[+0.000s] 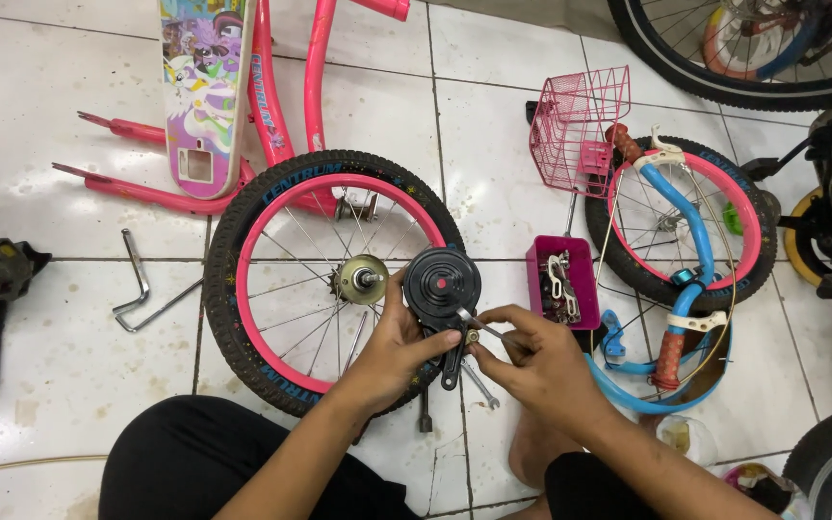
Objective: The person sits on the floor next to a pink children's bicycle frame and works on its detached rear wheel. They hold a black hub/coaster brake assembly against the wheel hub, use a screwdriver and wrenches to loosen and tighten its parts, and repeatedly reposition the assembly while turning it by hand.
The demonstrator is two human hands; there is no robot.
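Two hands at work over the white tiled floor [69, 385], near its lower edge. Left hand [389, 351] clasps one black round brake drum [442, 282] with its short arm hanging below, thumb up the left side, fingers closed under it. Right hand [541, 361] pinches one slim metal tool [481, 327], tip at a small nut on the drum's arm. One loose pink-rimmed wheel [272, 289] lies flat beneath them; a second, with blue handlebars [690, 260] across it, lies right. One pink parts box [560, 279], one pink wire basket [578, 125], one pink frame [281, 96] cut off at top. Two hex keys [137, 289] lie left. Box contents hard to make out; more wheels are cut off at the right edge.
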